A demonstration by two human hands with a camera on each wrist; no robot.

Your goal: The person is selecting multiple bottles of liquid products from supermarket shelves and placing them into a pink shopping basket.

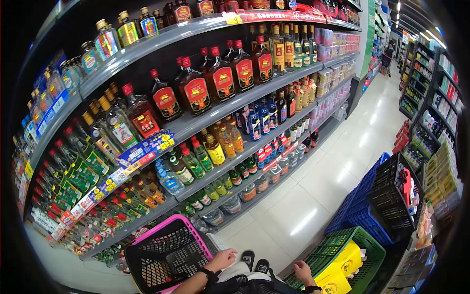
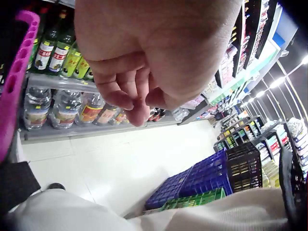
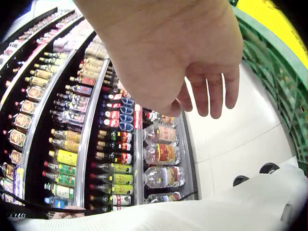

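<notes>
Bottles [image 1: 223,78] line grey shelves [image 1: 171,36] across from a blue crate [image 1: 353,196].

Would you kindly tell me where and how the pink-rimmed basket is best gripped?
Probably by its pink rim, along the stretch nearest the left hand, coming from above on that side: the black basket opens upward, and the rim offers an edge fingers could curl over.

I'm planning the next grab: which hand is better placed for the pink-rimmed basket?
Probably left: the left hand, empty, is beside the pink-rimmed basket; the right hand is by the green crate.
</notes>
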